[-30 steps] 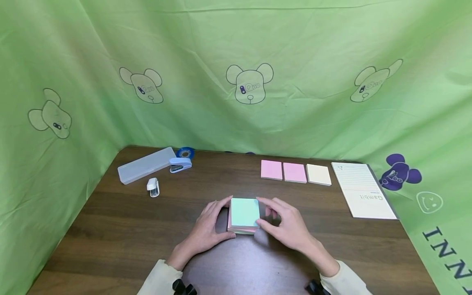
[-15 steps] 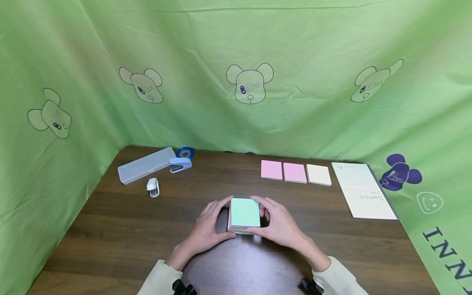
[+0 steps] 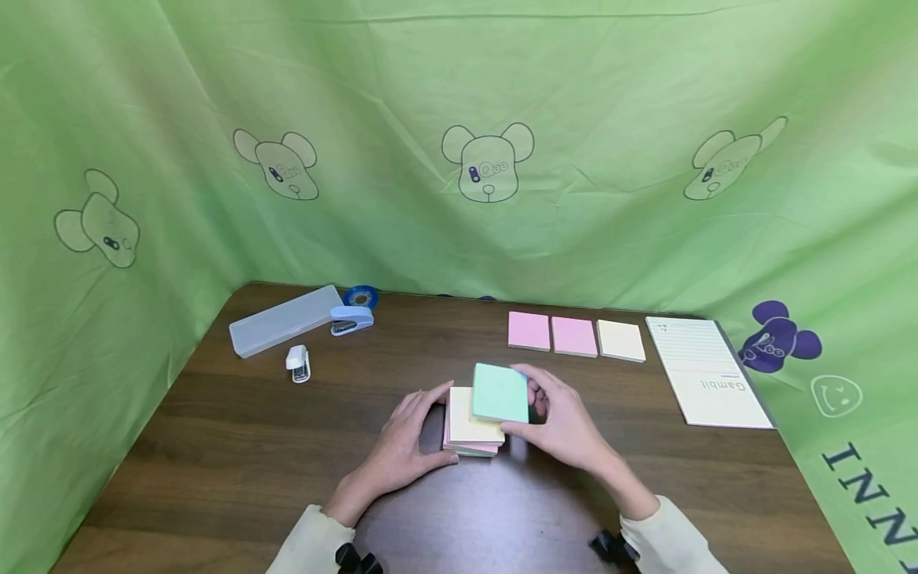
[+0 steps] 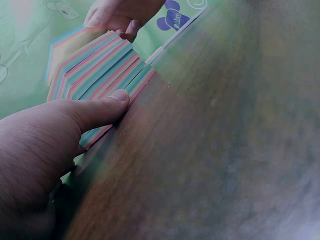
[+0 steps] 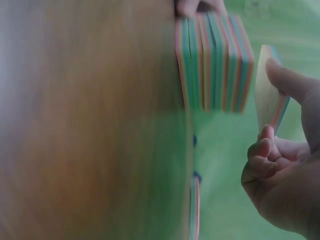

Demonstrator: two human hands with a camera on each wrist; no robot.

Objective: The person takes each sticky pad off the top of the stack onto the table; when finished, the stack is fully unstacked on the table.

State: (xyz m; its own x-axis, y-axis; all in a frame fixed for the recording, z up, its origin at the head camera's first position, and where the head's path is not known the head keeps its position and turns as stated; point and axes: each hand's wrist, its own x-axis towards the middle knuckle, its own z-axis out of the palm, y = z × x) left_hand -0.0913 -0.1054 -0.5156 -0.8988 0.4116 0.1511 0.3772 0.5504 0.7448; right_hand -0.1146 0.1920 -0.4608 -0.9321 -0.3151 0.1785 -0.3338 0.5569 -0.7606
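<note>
A thick block of coloured sticky notes (image 3: 469, 430) lies on the dark wooden table (image 3: 215, 446), its top now pale yellow. My left hand (image 3: 405, 446) holds the block's left side, thumb pressed against its striped edge (image 4: 100, 75). My right hand (image 3: 566, 422) pinches a thin mint-green pad (image 3: 500, 392) lifted just above the block's right corner. In the right wrist view the lifted pad (image 5: 270, 95) is clear of the striped stack (image 5: 212, 62).
Two pink pads (image 3: 528, 330) (image 3: 574, 336) and a cream pad (image 3: 620, 340) lie in a row behind. A lined notepad (image 3: 706, 371) is at the right. A clear pencil case (image 3: 281, 320), blue stapler (image 3: 351, 320), tape roll (image 3: 361, 296) and small white item (image 3: 298, 363) lie at the left.
My right hand closed on the block's top green pad, then lifted it up and to the right, uncovering a yellow layer. The left hand stayed on the block.
</note>
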